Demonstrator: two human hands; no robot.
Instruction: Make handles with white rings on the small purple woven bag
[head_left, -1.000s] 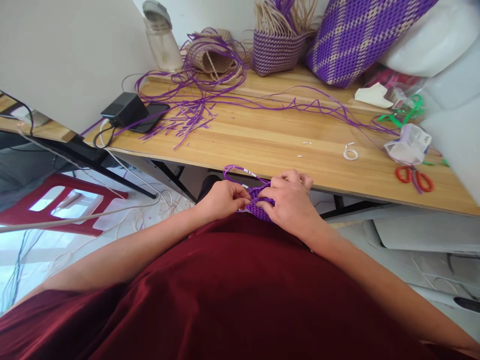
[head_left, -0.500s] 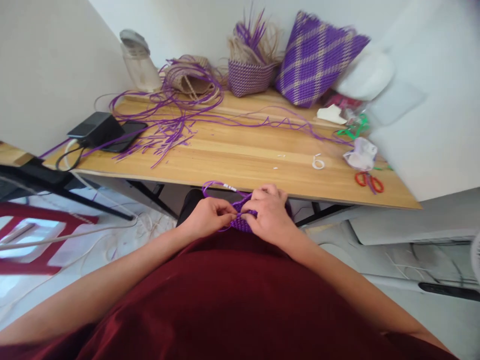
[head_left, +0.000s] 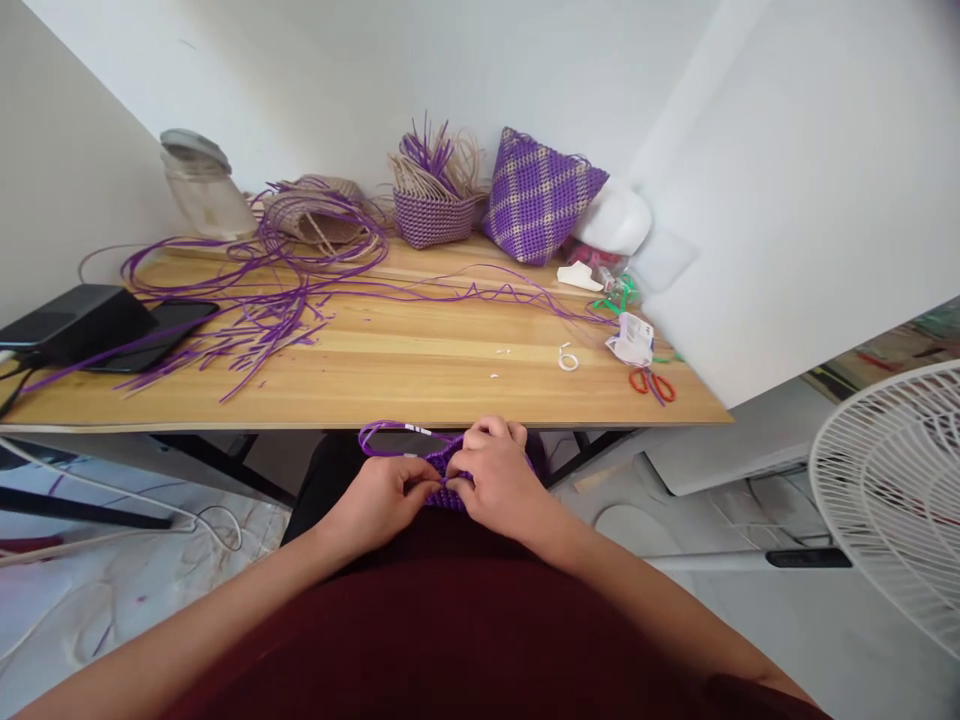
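A small purple woven piece (head_left: 448, 498) rests in my lap, just below the table's front edge. My left hand (head_left: 386, 497) pinches at its near side with thumb and forefinger; a thin purple strand seems to be between the tips, too small to be sure. Fingers of my right hand (head_left: 495, 475) wrap over the woven piece and hold it, the thumb close to the left fingertips. Beyond the left hand a purple strand loop (head_left: 375, 430) with white bands sticks out. Much of the piece is hidden under both hands.
On the wooden table (head_left: 420, 385) lie coiled purple strands (head_left: 300, 260), strand offcuts (head_left: 277, 335), a black phone (head_left: 169, 335), and orange-handled scissors (head_left: 652, 385). Behind stand a jar (head_left: 206, 195), a small woven basket (head_left: 433, 218) and a purple plaid bag (head_left: 536, 200). A white fan (head_left: 896, 500) is at right.
The camera view has shifted right and tilted up, so the fan shows more. Both hands stay on the woven piece, with little change in their grip.
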